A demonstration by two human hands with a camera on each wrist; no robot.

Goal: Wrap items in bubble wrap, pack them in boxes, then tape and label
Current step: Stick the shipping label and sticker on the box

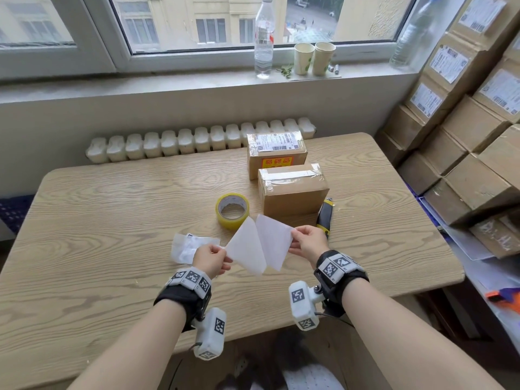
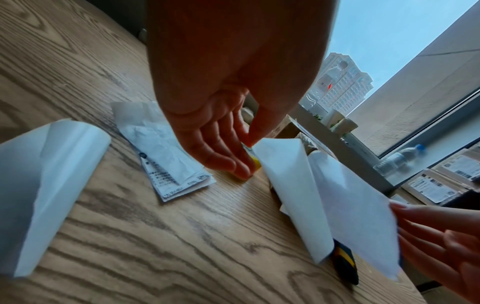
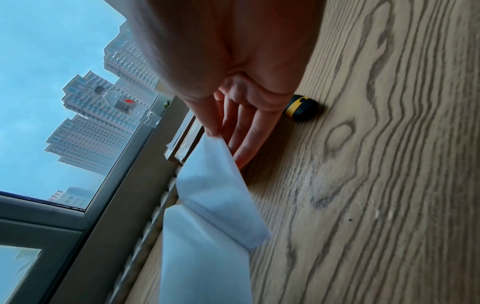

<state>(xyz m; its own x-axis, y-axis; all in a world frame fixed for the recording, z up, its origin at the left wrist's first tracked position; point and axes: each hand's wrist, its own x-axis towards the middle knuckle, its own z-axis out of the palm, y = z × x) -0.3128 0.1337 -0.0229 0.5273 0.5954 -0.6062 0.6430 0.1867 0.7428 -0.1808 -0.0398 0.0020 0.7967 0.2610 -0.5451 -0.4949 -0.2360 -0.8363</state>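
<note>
Here, both hands hold a white label (image 1: pixel 260 246) above the desk (image 1: pixel 112 220), just in front of the taped box (image 1: pixel 292 192). The left hand (image 1: pixel 211 258) pinches the backing at one corner; the right hand (image 1: pixel 308 243) pinches the sticker at the opposite corner, fingers clamped, peeling the two apart. The box is sealed but bare on top, so labelling seems left. Behind it, another box (image 1: pixel 275 152) already carries its label. Tape (image 1: pixel 233 211) sits left of the box
</note>
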